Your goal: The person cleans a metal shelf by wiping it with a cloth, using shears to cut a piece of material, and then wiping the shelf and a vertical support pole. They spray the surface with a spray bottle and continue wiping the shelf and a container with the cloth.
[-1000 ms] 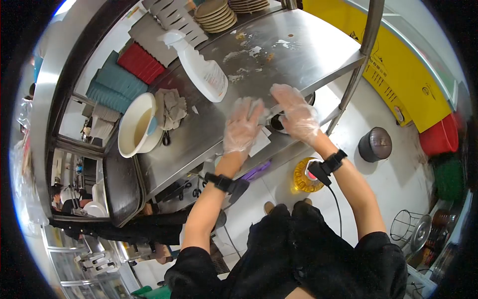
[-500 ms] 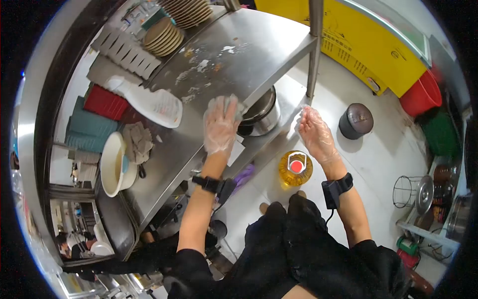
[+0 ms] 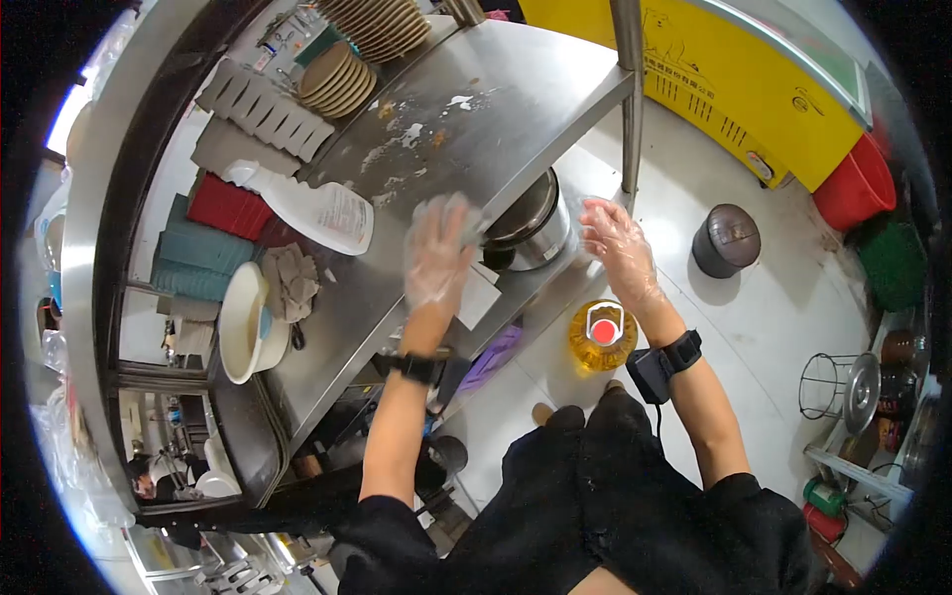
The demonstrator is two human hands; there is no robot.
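My left hand (image 3: pixel 436 253), in a clear plastic glove, is over the front edge of the steel table (image 3: pixel 496 74). Its fingers lie over a greyish cloth or pad (image 3: pixel 474 222), mostly hidden and blurred by motion. White foam (image 3: pixel 407 137) and brown specks mark the tabletop beyond. My right hand (image 3: pixel 623 248), gloved the same way, hangs in the air beside the table with loosely bent fingers and nothing visible in it. Below it a jug of yellow oil (image 3: pixel 603 352) with a red cap stands on the floor. A white spray bottle (image 3: pixel 322 213) lies left of my left hand.
Stacked plates (image 3: pixel 337 79), folded red cloths (image 3: pixel 228 206), a crumpled cloth (image 3: pixel 293 283) and a cream basin (image 3: pixel 243 327) line the table's left side. A lidded metal pot (image 3: pixel 535 233) sits under the table. On the floor are a dark round stool (image 3: pixel 727 241) and a red bucket (image 3: pixel 858 186).
The view has shifted slightly, so the surroundings sit a little further right. My left hand is now blurred by motion near the same table edge. My right hand remains raised, fingers loosely bent.
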